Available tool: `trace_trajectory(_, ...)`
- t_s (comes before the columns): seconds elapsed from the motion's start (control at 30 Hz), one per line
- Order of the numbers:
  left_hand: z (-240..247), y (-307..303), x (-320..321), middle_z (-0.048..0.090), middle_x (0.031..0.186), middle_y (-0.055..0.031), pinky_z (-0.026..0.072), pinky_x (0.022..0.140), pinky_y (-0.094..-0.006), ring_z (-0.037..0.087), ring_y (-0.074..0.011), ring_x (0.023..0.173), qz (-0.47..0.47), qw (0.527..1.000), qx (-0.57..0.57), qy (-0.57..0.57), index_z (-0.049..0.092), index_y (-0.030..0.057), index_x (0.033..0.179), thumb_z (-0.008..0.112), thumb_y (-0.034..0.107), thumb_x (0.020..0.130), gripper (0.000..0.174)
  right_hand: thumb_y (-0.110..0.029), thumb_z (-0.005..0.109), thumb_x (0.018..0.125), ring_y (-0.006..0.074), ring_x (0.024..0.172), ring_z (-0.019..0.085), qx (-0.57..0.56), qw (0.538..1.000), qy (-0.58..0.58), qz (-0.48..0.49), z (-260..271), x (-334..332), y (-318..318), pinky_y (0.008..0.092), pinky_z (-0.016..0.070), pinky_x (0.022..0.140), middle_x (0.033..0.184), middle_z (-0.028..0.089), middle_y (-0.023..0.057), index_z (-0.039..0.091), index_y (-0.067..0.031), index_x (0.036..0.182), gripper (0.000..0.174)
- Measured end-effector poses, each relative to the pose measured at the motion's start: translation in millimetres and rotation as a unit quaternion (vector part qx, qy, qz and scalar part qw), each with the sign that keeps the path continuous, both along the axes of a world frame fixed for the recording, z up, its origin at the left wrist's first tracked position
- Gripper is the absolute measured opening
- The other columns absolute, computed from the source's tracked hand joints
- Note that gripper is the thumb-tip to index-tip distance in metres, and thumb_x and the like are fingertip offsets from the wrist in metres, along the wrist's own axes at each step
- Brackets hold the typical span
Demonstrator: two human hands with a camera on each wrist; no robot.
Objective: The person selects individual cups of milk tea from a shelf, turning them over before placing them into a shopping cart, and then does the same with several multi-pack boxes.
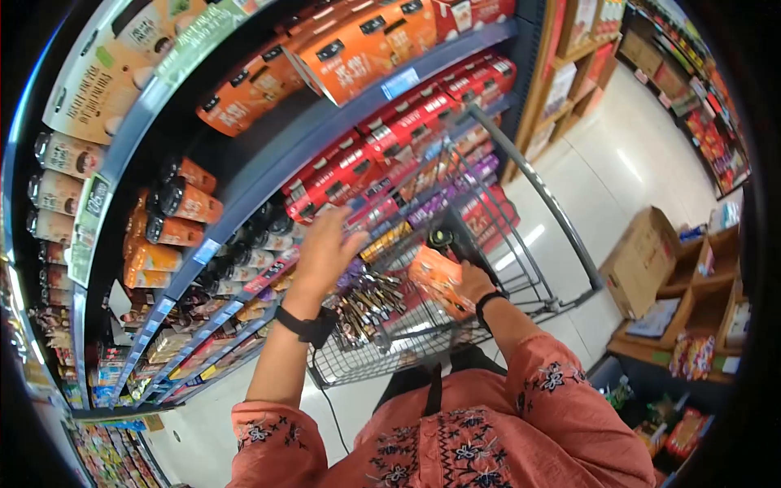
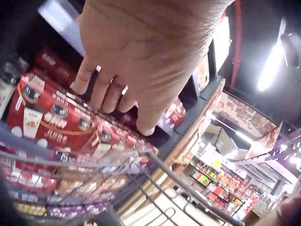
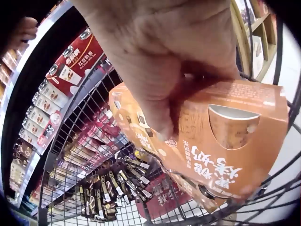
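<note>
Two hands, well apart — the right hand (image 1: pixel 474 286) grips a boxy orange pack (image 3: pixel 221 150) over the wire cart (image 1: pixel 358 376); the left hand (image 1: pixel 321 252), open, hovers near the shelf edge (image 1: pixel 447 58).

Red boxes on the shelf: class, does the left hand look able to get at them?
Probably yes: the left hand looks open and empty, close to the red boxes, with nothing plainly between.

The left forearm (image 1: pixel 285 358) stretches forward, the left hand (image 1: pixel 325 248) raised by the left side of the cart (image 1: pixel 533 175), fingers loosely extended, thumb apart. The right forearm (image 1: pixel 511 325) angles inward, the right hand (image 1: pixel 473 286) over the cart, gripping with thumb and fingers.
</note>
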State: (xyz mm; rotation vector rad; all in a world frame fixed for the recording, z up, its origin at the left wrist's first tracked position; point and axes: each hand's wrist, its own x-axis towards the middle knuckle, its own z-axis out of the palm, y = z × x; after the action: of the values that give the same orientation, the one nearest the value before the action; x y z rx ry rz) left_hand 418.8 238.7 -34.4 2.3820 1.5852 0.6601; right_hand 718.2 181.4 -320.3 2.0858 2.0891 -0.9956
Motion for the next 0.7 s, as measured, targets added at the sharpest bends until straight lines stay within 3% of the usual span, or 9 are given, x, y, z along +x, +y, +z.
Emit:
trace_trajectory(0.07,48.2,18.6,-2.1,0.064,0.115,-0.0223,0.0495,0.094,-0.0444,0.061,-0.0405,0.108,0.055,0.991,0.111,-0.04,0.062,-0.0007,0.12,0.076,0.021,0.088,0.041,-0.036,0.07,0.085,0.041,0.107,0.067,-0.025,1.0,-0.007,-0.008,-3.6,0.8,-0.6,0.0469,0.0533,0.095,0.115,0.067,0.0262,0.049,0.0009,0.126,0.059)
trace_trajectory(0.2,104.0,70.2,-26.9,0.063,0.116,-0.0213,0.0495,0.094,-0.0417,0.063,-0.037,0.108,0.116,0.97,0.206,-0.061,0.059,-0.0025,0.123,0.072,0.018,0.091,0.04,-0.037,0.076,0.083,0.0423,0.11,0.066,-0.036,0.998,-0.053,-0.016,-27.5,-4.8,-3.4,0.0465,0.0536,0.096,0.116,0.067,0.0233,0.05,-0.003,0.123,0.059)
trace_trajectory(0.33,122.6,128.3,-24.6,0.058,0.129,-0.0215,0.0472,0.1,-0.0419,0.059,-0.033,0.12,0.115,0.962,0.244,-0.038,0.053,-0.0021,0.136,0.073,0.031,0.092,0.059,-0.042,0.079,0.08,0.0392,0.115,0.063,-0.027,0.995,-0.086,-0.034,-35.7,-8.7,-1.5,0.0456,0.054,0.096,0.12,0.064,0.0206,0.05,-0.0044,0.121,0.062)
trace_trajectory(0.37,127.6,142.2,-17.7,0.057,0.129,-0.024,0.0442,0.105,-0.0455,0.055,-0.0391,0.122,0.1,0.963,0.247,-0.034,0.049,-0.002,0.141,0.078,0.038,0.086,0.074,-0.041,0.078,0.081,0.0386,0.116,0.061,-0.023,0.995,-0.093,-0.042,-33.1,-8.5,-2.3,0.0453,0.0539,0.096,0.122,0.062,0.0205,0.05,-0.0037,0.121,0.061)
trace_trajectory(0.63,132.9,219.4,47.5,0.054,0.137,-0.0299,0.0446,0.105,-0.0505,0.051,-0.0452,0.128,0.1,0.977,0.187,-0.004,0.044,-0.0041,0.144,0.081,0.049,0.079,0.092,-0.04,0.072,0.085,0.0429,0.118,0.057,-0.012,0.998,-0.012,-0.063,-1.6,6.4,-3.9,0.0494,0.047,0.102,0.122,0.059,0.0238,0.051,-0.0001,0.12,0.057)
trace_trajectory(0.7,131.9,232.4,52.7,0.051,0.141,-0.0323,0.0442,0.106,-0.0498,0.049,-0.0444,0.132,0.105,0.976,0.189,0.027,0.043,-0.0037,0.146,0.08,0.051,0.08,0.093,-0.037,0.069,0.087,0.044,0.117,0.057,-0.002,0.999,-0.009,-0.051,-0.2,10.5,-7.1,0.05,0.0493,0.1,0.123,0.059,0.0241,0.051,0.0002,0.122,0.054)
